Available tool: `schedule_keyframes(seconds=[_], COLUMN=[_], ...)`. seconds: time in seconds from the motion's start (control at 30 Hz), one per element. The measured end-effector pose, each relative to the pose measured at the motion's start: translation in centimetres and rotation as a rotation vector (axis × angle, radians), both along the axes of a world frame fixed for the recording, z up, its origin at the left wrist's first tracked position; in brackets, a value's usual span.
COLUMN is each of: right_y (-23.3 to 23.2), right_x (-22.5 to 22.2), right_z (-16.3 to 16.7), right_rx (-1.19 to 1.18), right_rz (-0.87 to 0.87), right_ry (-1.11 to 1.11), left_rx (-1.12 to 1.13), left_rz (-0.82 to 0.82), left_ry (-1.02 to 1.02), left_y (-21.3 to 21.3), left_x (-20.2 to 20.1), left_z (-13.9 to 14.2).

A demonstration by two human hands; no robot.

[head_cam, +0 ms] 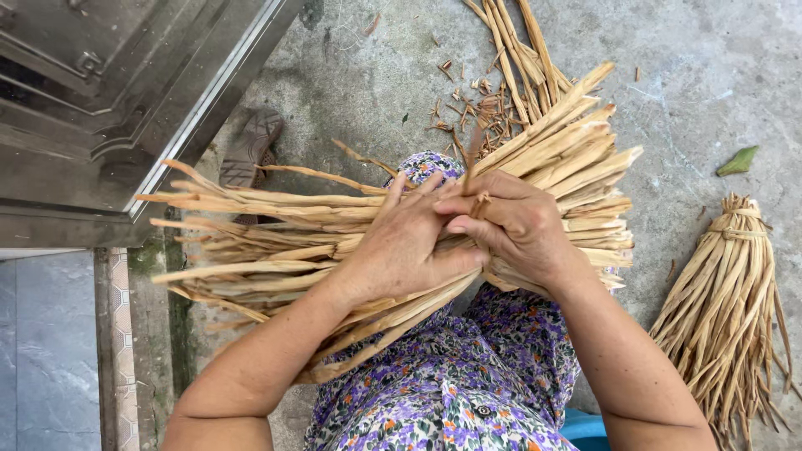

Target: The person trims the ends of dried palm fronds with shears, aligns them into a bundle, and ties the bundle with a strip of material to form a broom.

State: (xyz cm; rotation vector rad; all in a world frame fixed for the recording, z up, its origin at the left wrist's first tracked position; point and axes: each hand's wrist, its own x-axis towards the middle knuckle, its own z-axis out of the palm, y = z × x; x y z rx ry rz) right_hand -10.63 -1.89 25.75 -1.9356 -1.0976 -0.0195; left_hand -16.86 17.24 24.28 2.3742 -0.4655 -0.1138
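A thick bundle of dry tan plant strips (pixel 267 234) lies across my lap, fanning out to the left and upper right. My left hand (pixel 401 246) wraps over the bundle's middle. My right hand (pixel 514 230) grips the same middle from the right, its fingers pinching a thin strip (pixel 472 163) that stands up from the bundle. Both hands touch each other at the fingertips. My knees are covered by a purple flowered dress (pixel 451 392).
A tied bundle of the same dry strips (pixel 727 309) lies on the concrete floor at right. Loose strips and scraps (pixel 501 75) lie at the top. A sandal (pixel 251 146) sits beside a metal door frame (pixel 167 108) at left. A green leaf (pixel 738 160) lies at right.
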Motion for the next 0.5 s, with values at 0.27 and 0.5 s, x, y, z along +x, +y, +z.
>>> schedule_keyframes(seconds=[0.27, 0.5], right_y=[1.1, 2.1], right_x=[0.9, 1.6], right_z=[-1.8, -3.4], right_rx=[0.188, 0.218], right_rz=[-0.007, 0.029], right_ry=[0.427, 0.321], left_rx=[-0.216, -0.302], left_rz=[0.247, 0.373], left_ry=[-0.058, -0.039], left_y=[-2.1, -2.1], left_x=[0.3, 0.5], left_z=[-0.7, -3.3])
